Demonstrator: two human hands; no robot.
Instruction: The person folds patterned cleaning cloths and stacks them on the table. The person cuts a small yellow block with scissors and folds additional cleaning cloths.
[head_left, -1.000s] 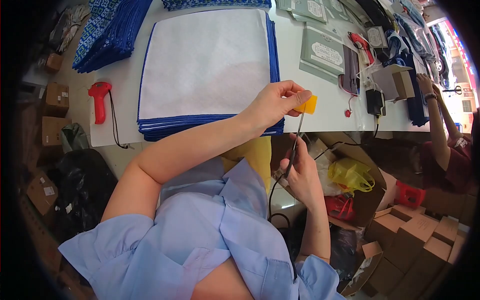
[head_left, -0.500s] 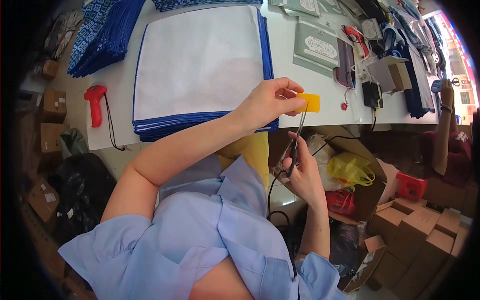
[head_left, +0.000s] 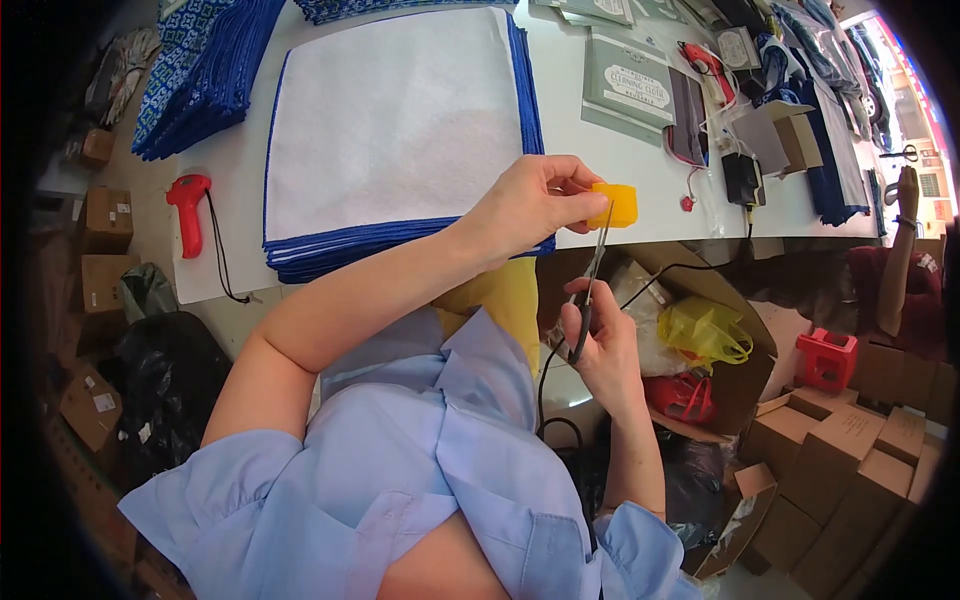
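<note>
My left hand (head_left: pixel 545 205) pinches a small yellow piece (head_left: pixel 622 205) between thumb and fingertips, just past the near right corner of a stack of white cloths (head_left: pixel 400 120) with blue edging. I cannot tell what the yellow piece is made of. Below it, my right hand (head_left: pixel 605 345) grips black-handled scissors (head_left: pixel 582 325), fingers in the loops. The blades point up, and their tips reach the lower left part of the yellow piece. Whether they are closed on it is too fine to see.
On the white table lie a red-handled tool (head_left: pixel 188 212), blue patterned cloths (head_left: pixel 215 80), grey cleaning-cloth packs (head_left: pixel 630 85) and a black adapter (head_left: pixel 742 180) with its cable. Cardboard boxes (head_left: pixel 840 450) stand lower right. Another person's arm (head_left: pixel 900 250) is raised at far right, scissors nearby.
The yellow piece has turned slightly and looks bulkier from this side. My right hand and the scissors' handles have shifted a little downward. My left hand keeps its pinch.
</note>
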